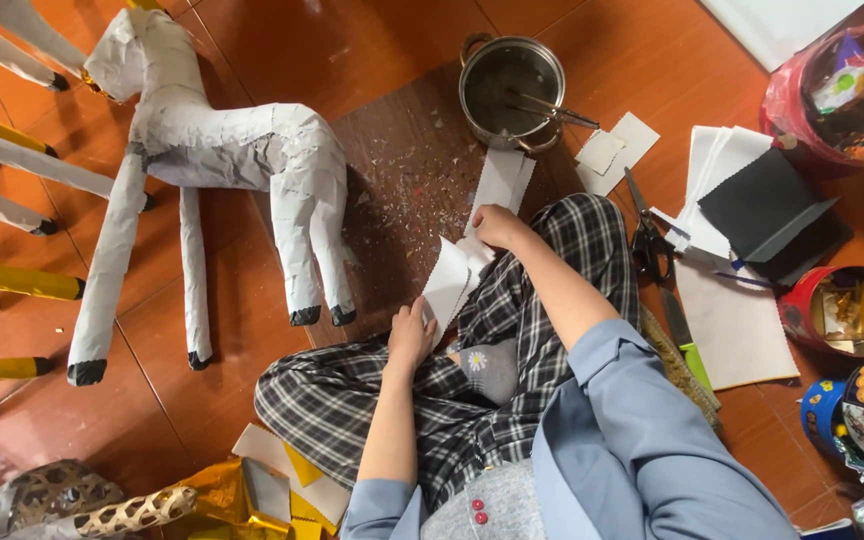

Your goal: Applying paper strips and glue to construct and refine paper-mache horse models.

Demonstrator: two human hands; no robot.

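I sit cross-legged on an orange floor in plaid trousers. My left hand (pixel 411 335) grips the lower edge of a stack of white paper sheets (pixel 447 283) resting on my knee. My right hand (pixel 498 226) pinches the upper end of the same stack. A white paper-covered horse figure (pixel 222 140) with black hooves lies on the floor to the left, about a hand's width from the sheets. Another white paper strip (pixel 502 178) lies just beyond my right hand.
A metal pot (pixel 510 88) with tongs stands ahead. Scissors (pixel 646 240) and a green-handled knife (pixel 680 335) lie right of my leg, beside white sheets and black paper (pixel 767 215). Containers (pixel 837 310) crowd the right edge. Yellow and white legs of other figures (pixel 12 280) line the left; gold foil (pixel 212 495) lies near.
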